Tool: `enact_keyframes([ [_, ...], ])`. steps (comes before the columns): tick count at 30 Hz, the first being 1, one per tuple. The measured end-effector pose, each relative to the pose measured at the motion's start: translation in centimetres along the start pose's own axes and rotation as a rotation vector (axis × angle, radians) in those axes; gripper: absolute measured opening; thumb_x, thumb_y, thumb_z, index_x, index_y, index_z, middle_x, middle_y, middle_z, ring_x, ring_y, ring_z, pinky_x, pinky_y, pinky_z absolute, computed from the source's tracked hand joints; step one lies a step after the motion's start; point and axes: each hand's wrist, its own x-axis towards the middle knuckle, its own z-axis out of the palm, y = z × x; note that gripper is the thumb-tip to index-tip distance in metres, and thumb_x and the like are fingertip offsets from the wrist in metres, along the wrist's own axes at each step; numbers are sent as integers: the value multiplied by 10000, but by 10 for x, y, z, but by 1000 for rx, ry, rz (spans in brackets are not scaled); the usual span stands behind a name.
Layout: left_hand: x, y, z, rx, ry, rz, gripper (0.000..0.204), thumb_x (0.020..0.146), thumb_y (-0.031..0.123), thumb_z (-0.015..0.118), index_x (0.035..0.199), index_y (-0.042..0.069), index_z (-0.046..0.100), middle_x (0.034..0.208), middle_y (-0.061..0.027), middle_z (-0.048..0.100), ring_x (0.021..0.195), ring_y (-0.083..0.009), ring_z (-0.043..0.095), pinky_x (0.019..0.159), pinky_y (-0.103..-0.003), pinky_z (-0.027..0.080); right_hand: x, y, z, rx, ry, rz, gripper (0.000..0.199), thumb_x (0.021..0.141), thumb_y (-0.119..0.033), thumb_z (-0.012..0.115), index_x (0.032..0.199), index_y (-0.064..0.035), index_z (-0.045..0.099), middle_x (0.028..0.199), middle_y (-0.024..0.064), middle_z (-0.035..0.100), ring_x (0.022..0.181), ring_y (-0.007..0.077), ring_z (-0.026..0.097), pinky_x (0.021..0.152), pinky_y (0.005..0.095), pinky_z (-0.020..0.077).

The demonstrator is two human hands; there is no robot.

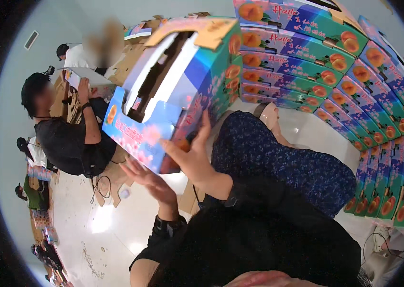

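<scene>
Boxes point(355, 95) with orange fruit pictures stand piled in a big wall on the right. One blue box point(183, 81) is up in front of it, tipped, with its flaps open. The person's knee in dark blue cloth point(278, 162) is under it. The right hand point(190, 158) presses flat on the box's low end, fingers spread. The left hand point(151, 182) is open just below, holding nothing.
</scene>
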Motion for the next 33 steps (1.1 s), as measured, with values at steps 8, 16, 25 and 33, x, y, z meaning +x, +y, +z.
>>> enact_keyframes([
  [8,34,6,27,285,-122,31,927,851,246,646,1467,61,-22,1468,-189,145,1334,-293,233,1097,-431,204,25,-3,-24,76,-372,327,978,831,-179,625,1412,80,-119,1429,221,228,1302,254,274,1080,329,217],
  [16,78,-25,41,395,-43,48,734,886,156,573,1457,35,128,1469,-194,225,1320,-275,300,1074,-401,252,53,-2,-33,-142,-501,289,1004,790,-42,642,1435,10,-125,1364,204,346,1124,190,472,911,281,423],
  [25,98,-84,-12,232,-68,82,730,915,303,540,1443,14,128,1461,-163,272,1291,-258,359,1049,-380,306,114,15,-105,-502,78,-178,417,752,-74,628,1143,-46,486,872,55,518,743,128,520,662,266,449],
  [33,68,-132,-41,57,-266,-370,748,859,594,503,1321,12,414,1318,-127,468,1242,-264,428,1069,-417,278,219,-6,-186,-841,146,-129,636,741,-201,643,1279,52,417,1230,195,493,1133,295,487,952,366,387],
])
